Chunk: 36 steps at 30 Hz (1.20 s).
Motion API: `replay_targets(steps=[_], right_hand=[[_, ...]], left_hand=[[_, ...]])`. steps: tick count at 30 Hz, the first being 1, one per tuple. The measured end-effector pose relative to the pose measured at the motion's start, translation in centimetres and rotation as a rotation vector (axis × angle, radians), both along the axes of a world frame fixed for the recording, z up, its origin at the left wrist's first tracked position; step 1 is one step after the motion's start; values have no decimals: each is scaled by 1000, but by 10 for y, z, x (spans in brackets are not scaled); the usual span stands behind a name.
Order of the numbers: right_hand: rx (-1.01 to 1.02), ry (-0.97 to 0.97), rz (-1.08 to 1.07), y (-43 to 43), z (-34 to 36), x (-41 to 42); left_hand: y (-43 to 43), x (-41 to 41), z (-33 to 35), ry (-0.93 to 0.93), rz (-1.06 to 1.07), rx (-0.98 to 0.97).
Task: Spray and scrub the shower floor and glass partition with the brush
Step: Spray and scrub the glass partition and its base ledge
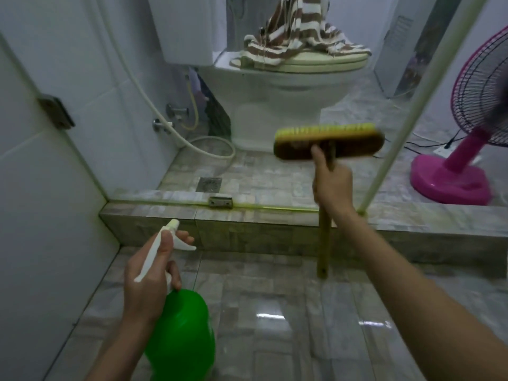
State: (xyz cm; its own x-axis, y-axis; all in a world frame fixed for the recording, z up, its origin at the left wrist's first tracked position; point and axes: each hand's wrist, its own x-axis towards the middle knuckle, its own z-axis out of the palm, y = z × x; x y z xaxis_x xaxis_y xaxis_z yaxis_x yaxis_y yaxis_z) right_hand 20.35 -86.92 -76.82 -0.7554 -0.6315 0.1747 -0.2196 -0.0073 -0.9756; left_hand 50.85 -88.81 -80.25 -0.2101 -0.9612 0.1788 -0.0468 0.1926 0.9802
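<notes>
My left hand [149, 273] grips the white trigger head of a green spray bottle [182, 331], held low over the wet grey shower floor [275, 312]. My right hand [331, 182] holds the wooden handle of a scrub brush [328, 141]. Its wide wooden head with yellow bristles is raised against the glass partition [261, 111], which stands on a tiled curb [247, 224]. The handle's lower end hangs down past the curb.
Beyond the glass stand a white toilet [286, 86] with a striped towel [297, 31] on its lid, a hose [209, 149] and a floor drain [209, 184]. A pink fan [461, 160] stands at the right. White tiled wall [41, 188] closes the left side.
</notes>
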Motion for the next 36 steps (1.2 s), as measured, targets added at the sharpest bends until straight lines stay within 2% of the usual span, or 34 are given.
replay_targets(steps=[3,5,8,11,15,17,20,23,25,30,36], right_hand=[[-244,-51,11,-11,47,0],[-167,-84,-24,-6,13,-8],[95,-157,-106,23,-75,-16],[154,-144,-107,36,-83,-24],[-221,-257,-43,20,17,-33],[-334,-326,-11,15,48,-33],[-187,-289,-51,20,7,-32],[162,-244,-111,35,-79,-22],[356,-248,-146,46,-110,-16],[381,-284,-170,24,-120,9],[348,-392,72,-55,-118,100]], left_hand=[[-2,-6,-4,-14,-2,7],[-4,-10,-7,-6,-4,-8],[-8,-12,-10,6,-13,-6],[-8,-9,-14,38,-39,7],[-3,-8,-14,50,-59,33],[-1,-9,-12,49,-51,40],[2,-10,-9,49,-60,37],[3,-7,-9,69,-73,45],[4,-4,-7,81,-93,50],[1,7,-9,104,-91,71],[-16,7,-21,77,-46,66]])
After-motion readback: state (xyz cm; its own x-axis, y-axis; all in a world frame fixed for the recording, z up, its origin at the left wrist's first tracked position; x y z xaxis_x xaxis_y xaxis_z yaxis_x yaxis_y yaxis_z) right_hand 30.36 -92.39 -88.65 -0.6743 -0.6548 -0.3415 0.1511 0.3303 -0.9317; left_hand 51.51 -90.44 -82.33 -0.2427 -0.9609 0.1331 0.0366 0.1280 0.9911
